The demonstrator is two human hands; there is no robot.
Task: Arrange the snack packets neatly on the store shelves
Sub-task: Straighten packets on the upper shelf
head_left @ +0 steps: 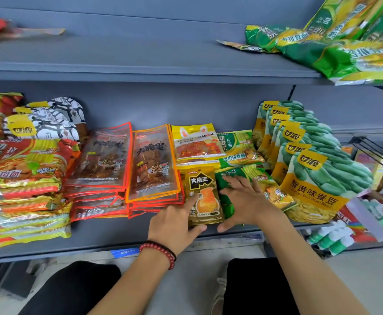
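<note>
Knees point(72, 289): black trousers, person crouched at shelf point(108, 237).
left hand point(174, 220): grips gold packet point(205, 196) at lower-left corner, thumb curled under front edge; bead bracelet point(161, 252) on wrist.
right hand point(243, 201): fingers spread & flat on green packet point(228, 208), holds nothing; thumb near gold packet's lower-right corner.
gold packet: flat at shelf front, btwn red-edged packs point(154, 160) & green packet, touching both; looks like a small stack, count unclear.
neighbours: bean bags point(318, 178) upright at right, noodle packs point(22, 169) stacked at left.
step: prob. squaring gold stack into its slot, approx mid-task; green packs under right hand lie jumbled.
next: nudge gold stack straight w/ both hands, edges parallel to red-edged packs; then sort green ones. Slippery film, so press light or stack fans out.
</note>
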